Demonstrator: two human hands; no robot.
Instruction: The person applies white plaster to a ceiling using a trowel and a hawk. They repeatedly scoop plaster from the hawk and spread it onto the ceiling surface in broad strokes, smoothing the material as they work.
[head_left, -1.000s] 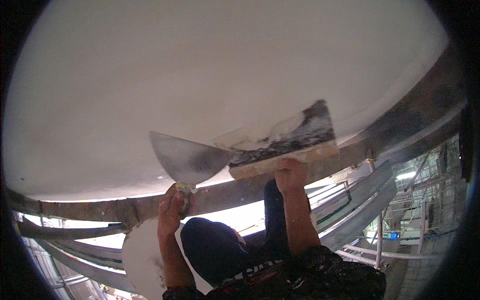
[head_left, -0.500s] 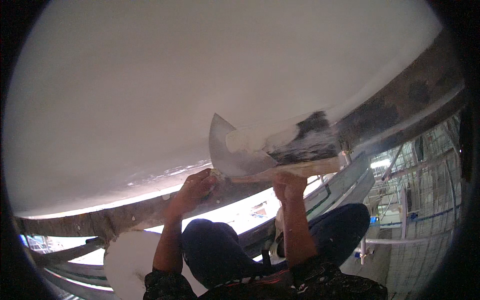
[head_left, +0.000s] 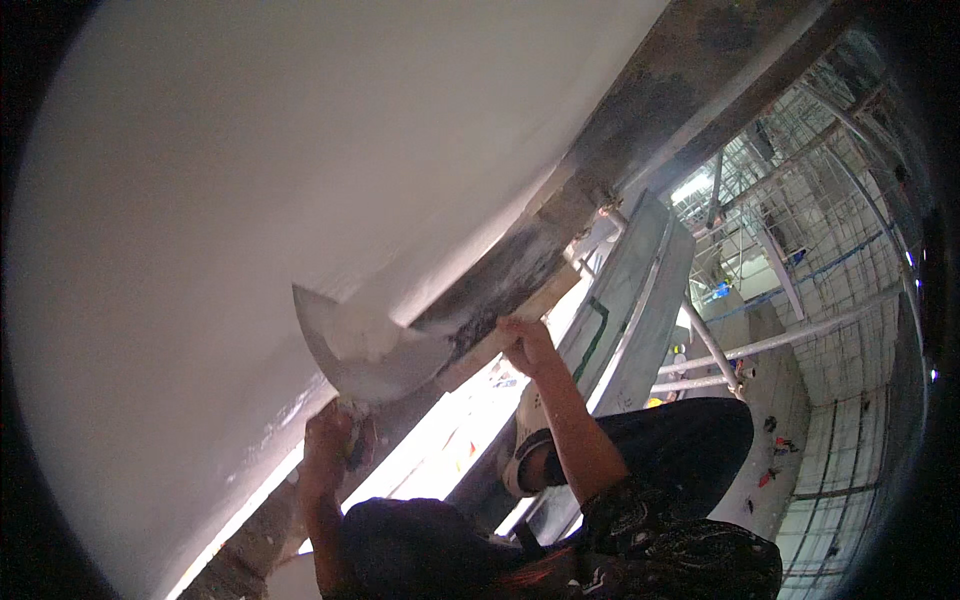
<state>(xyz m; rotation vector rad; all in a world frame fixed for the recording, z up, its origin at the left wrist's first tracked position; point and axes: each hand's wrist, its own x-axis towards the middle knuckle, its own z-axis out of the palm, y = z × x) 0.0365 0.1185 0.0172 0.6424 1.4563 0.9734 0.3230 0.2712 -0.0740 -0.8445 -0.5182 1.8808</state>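
Observation:
My left hand (head_left: 330, 435) is closed round the handle end of a putty knife, whose broad, pointed metal blade (head_left: 322, 330) carries a pale smear of filler. The blade lies against or over the near end of a board (head_left: 510, 255) with a dark, smeared face and a bare wooden lower edge. Gripping that edge from below is my right hand (head_left: 525, 345), fingers curled. Whether the blade touches the board cannot be told. Both tools are just below a large, smooth, pale curved surface (head_left: 270, 160), its lower part partly hidden by them.
A dark beam-like edge (head_left: 690, 90) borders the pale surface. Grey planks (head_left: 630, 310) and scaffold tubes (head_left: 780, 350) stand at the right, with wire mesh behind. My bent knee (head_left: 670, 440) and shoe (head_left: 528, 440) are beneath my right arm. Bright gaps show the level below.
My view has tilted, so the pale surface's edge now runs more steeply up to the right. Both hands keep their holds; the left appears lower and the right farther left in the picture.

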